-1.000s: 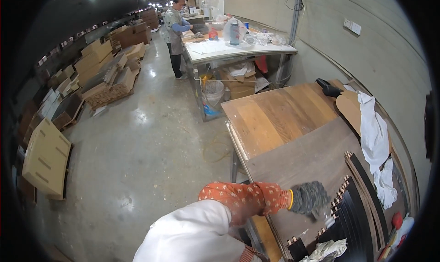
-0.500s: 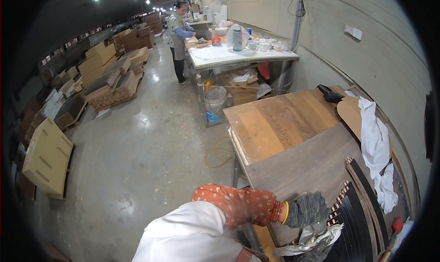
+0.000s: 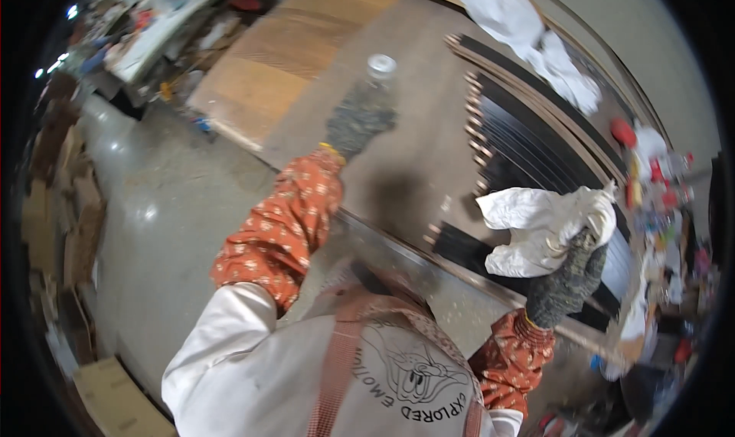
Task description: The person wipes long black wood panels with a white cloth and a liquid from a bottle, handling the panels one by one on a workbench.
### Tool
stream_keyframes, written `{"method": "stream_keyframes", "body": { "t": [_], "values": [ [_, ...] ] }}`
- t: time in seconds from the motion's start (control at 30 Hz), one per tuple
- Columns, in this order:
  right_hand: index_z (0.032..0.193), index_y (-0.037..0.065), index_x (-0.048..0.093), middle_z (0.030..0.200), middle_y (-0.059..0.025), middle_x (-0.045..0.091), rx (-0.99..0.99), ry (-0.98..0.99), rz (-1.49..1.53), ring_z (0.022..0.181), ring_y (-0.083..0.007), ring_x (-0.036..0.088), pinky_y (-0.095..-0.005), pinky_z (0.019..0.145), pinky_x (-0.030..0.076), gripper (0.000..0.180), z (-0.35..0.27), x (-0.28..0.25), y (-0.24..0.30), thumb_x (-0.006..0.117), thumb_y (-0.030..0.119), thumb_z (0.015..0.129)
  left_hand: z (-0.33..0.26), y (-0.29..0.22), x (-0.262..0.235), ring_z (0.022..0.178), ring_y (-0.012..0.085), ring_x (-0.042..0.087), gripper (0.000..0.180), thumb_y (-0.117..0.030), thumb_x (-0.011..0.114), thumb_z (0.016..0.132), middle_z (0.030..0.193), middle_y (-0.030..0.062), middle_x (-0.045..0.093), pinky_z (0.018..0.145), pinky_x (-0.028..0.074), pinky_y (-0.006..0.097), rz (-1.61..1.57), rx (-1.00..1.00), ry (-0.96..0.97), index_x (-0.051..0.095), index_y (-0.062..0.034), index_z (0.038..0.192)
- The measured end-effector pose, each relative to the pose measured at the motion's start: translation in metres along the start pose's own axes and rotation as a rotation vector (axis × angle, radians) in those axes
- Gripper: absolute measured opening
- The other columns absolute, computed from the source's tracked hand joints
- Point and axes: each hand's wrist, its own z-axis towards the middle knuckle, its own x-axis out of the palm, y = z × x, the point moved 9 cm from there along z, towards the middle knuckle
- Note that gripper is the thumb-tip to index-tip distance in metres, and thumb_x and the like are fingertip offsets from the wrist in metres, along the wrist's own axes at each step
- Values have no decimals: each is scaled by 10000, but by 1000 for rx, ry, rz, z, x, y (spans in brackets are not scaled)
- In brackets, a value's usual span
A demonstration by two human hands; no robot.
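In a grey knitted glove, my left hand point(image 3: 358, 123) is closed around a small clear bottle with a whitish cap point(image 3: 381, 66), over the bare brown board of the bench point(image 3: 306, 123). Motion blurs the bottle a little. My right hand point(image 3: 563, 288), gloved alike, grips a crumpled white cloth point(image 3: 528, 226) above the near end of some black strips. These black strips point(image 3: 536, 142) lie side by side, with light peg-like ends along their left side. A shorter black piece point(image 3: 463, 247) lies near the bench's front edge, partly under the cloth.
White rags point(image 3: 521, 24) lie along the far side by the wall. On the right are a red round-topped thing point(image 3: 623, 132), clear bottles with red caps point(image 3: 672, 165) and clutter. A cluttered white table point(image 3: 168, 35) stands at far left, with stacked boards point(image 3: 69, 207) across the floor.
The view has swung down and toward the bench. My hands, close together at the black strips before, are now apart: left with the bottle over the board, right lifting the cloth.
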Motion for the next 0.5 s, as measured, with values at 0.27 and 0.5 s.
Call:
{"method": "stream_keyframes", "body": {
  "t": [0.27,0.5],
  "values": [
    [1284,-9,509,1308,-167,529,148,119,-144,1201,-297,502,-388,1032,368,448,-33,-78,-44,570,232,911,-62,-66,-6,1168,279,496,953,-287,869,621,1295,141,489,973,430,391,-174,-213,-199,338,6,1356],
    [1263,69,556,1300,-166,530,-159,393,-538,1190,-335,498,-454,1014,353,430,-59,-36,-44,550,278,887,-126,-172,90,1268,339,433,840,-438,796,689,1381,173,444,1062,350,421,-36,300,474,446,-34,1337]
  ]
}}
